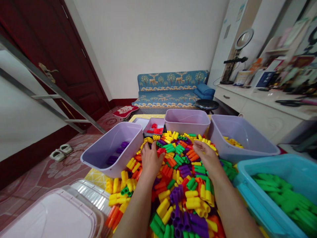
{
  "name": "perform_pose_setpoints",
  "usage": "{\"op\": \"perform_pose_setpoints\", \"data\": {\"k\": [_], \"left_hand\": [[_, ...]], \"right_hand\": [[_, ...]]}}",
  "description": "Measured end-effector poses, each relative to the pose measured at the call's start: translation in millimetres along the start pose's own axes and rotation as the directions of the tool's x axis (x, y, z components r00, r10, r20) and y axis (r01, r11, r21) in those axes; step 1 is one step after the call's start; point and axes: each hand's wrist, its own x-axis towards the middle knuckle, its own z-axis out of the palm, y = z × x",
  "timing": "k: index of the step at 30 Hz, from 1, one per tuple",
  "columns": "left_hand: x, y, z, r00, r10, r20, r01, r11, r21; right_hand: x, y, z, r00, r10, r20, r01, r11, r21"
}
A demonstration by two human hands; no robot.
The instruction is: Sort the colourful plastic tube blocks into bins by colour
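A large heap of plastic tube pieces [178,195] in yellow, green, orange, red and purple spreads over the table in front of me. My left hand [150,158] is over the far left part of the heap, fingers apart, with a red piece [160,151] beside its thumb. On the right, my right hand [206,155] reaches over the heap with its fingers stretched inward, close to some orange pieces [192,155]. Neither hand visibly grips a piece. Whether the fingertips touch the pieces under them is hard to tell.
Around the heap stand a lilac tub [99,162] with purple pieces, a small tray [148,127] with red ones, a pink-lilac tub [187,119], a lilac tub [250,145] with yellow pieces and a blue tub [267,198] of green ones. Clear lids [56,215] lie front left.
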Motion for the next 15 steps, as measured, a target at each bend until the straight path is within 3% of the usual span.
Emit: {"op": "perform_pose_setpoints", "data": {"k": [3, 6, 10, 15], "left_hand": [[-2.2, 1.2, 0.1, 0.986, 0.014, 0.166, -0.014, 1.0, -0.001], [-3.8, 3.6, -1.8, 0.973, 0.086, 0.213, -0.083, 0.996, -0.025], [-4.9, 8.4, -4.5, 0.963, 0.189, 0.193, -0.176, 0.981, -0.086], [-5.3, 12.6, 2.4, 0.927, 0.325, 0.184, -0.264, 0.919, -0.291]], "right_hand": [[-5.5, 14.9, 9.0, 0.979, -0.108, 0.173, 0.172, 0.893, -0.415], [-14.5, 16.8, 17.7, 0.958, -0.095, 0.269, 0.25, 0.736, -0.629], [-21.7, 8.5, 25.8, 0.914, -0.102, 0.392, 0.349, 0.689, -0.635], [-21.4, 8.9, 31.4, 0.869, -0.14, 0.474, 0.367, 0.825, -0.43]]}}
